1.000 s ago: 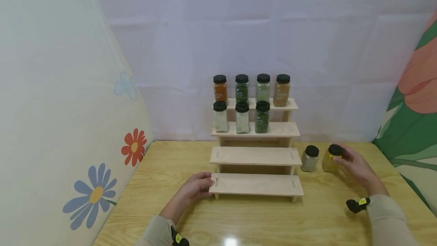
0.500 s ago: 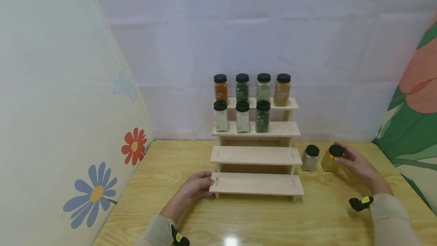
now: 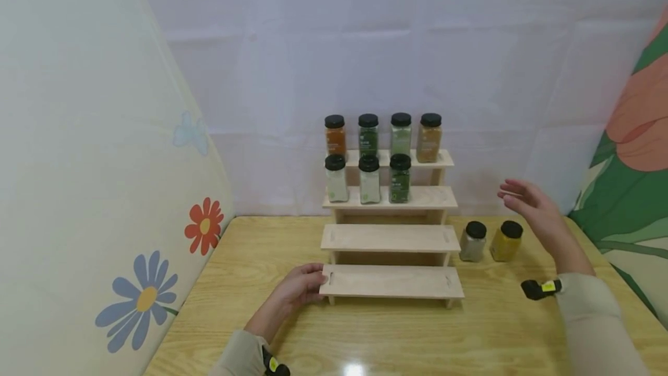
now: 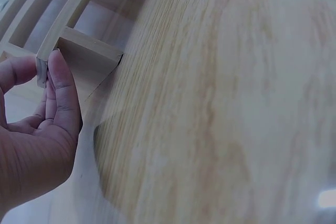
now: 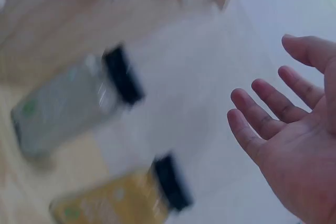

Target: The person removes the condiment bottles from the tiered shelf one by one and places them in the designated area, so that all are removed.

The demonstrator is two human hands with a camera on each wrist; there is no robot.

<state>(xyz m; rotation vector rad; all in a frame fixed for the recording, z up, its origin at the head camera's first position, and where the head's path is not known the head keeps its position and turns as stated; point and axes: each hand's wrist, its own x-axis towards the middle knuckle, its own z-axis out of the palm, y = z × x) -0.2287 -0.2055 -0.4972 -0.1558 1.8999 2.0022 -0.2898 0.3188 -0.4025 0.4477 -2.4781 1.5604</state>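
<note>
My left hand pinches the left end of the lowest step of a wooden tiered rack; in the left wrist view the thumb and fingers close on the board's edge. My right hand is raised with fingers extended and holds nothing, above and behind a yellow spice jar. Left of that jar stands a spice jar with pale grey contents. Both have black lids and stand upright on the table. In the right wrist view the open palm faces the two jars, apart from them.
Several spice jars line the rack's top step. On the step below are two pale jars and a dark green one. The two lower steps are bare. A white cloth wall stands behind the wooden table.
My right hand has let go of the yellow spice jar and lifted up and back, its fingers now straighter. The jar stays where it was. My left hand keeps its grip on the rack.
</note>
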